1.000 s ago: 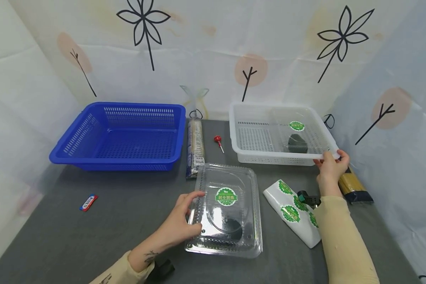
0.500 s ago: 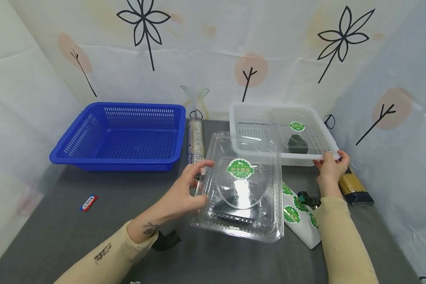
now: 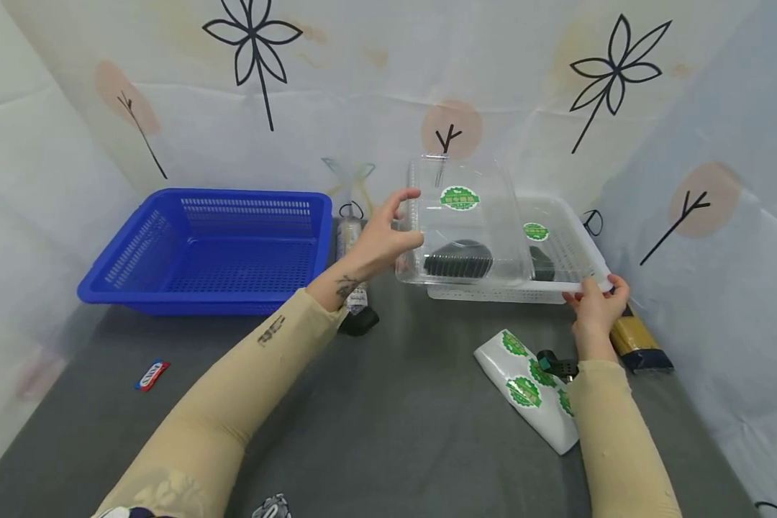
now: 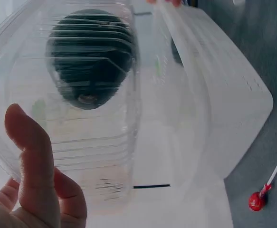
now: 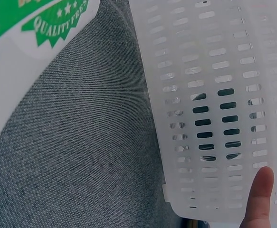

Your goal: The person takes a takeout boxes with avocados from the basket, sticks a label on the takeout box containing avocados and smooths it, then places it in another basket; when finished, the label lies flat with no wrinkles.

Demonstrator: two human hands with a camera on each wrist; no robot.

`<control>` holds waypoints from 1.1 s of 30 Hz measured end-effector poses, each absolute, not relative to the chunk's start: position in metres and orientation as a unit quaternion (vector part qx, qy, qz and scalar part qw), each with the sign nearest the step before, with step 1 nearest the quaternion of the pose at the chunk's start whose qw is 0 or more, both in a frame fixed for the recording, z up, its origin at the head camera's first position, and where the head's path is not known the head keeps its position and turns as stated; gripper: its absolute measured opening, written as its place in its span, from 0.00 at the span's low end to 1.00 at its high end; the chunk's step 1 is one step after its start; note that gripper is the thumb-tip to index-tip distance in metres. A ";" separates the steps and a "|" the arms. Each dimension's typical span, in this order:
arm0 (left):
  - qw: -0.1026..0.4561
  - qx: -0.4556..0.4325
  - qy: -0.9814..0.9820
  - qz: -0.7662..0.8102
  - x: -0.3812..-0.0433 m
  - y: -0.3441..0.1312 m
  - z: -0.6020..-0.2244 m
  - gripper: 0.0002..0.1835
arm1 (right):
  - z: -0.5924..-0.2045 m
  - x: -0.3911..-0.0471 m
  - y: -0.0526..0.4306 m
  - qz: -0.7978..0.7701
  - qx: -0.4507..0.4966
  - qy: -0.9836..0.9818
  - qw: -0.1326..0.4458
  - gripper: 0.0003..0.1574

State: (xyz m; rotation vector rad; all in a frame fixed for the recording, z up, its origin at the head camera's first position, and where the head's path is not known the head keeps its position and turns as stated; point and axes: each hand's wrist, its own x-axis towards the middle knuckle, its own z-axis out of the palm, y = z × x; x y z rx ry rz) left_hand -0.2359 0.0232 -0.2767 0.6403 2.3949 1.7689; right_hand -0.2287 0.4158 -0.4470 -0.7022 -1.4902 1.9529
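My left hand [image 3: 388, 234] grips the left edge of a clear plastic clamshell box [image 3: 501, 216], raised over the left part of a white basket [image 3: 505, 295]. A round green label is on its lid. Through its ribbed wall in the left wrist view shows a dark, oval fruit [image 4: 90, 57] with a stem end, like an avocado. My right hand [image 3: 597, 313] pinches the basket's front right corner; one finger [image 5: 259, 194] lies along its slotted side in the right wrist view. A second clear box with a green label [image 3: 536, 231] and a dark fruit [image 3: 542, 264] is in the basket.
A blue basket [image 3: 207, 296] stands at the back left. Around lie a small red-and-blue packet [image 3: 152, 375], a sheet of green stickers [image 3: 524, 392], a yellow-and-black object [image 3: 641, 342], a long wrapped packet [image 3: 348, 234] and a red lollipop [image 4: 257, 201].
My left hand has lifted the clamshell box off the table and carried it up and away, to above the white basket. My right hand stays on the basket's corner.
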 end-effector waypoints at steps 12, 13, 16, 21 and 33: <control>0.076 0.168 0.793 0.581 -0.295 0.064 -0.308 0.35 | -0.452 -0.232 0.415 0.723 -0.255 -0.567 0.302 0.30; 0.079 0.163 0.795 0.579 -0.297 0.066 -0.309 0.35 | -0.453 -0.232 0.416 0.724 -0.255 -0.566 0.302 0.30; 0.088 0.151 0.800 0.574 -0.301 0.071 -0.312 0.35 | -0.454 -0.233 0.419 0.725 -0.256 -0.564 0.302 0.31; 0.105 0.142 0.820 0.545 -0.302 0.080 -0.310 0.35 | -0.457 -0.236 0.423 0.716 -0.263 -0.571 0.304 0.31; 0.126 0.124 0.833 0.524 -0.299 0.089 -0.314 0.37 | -0.455 -0.235 0.420 0.713 -0.264 -0.575 0.302 0.31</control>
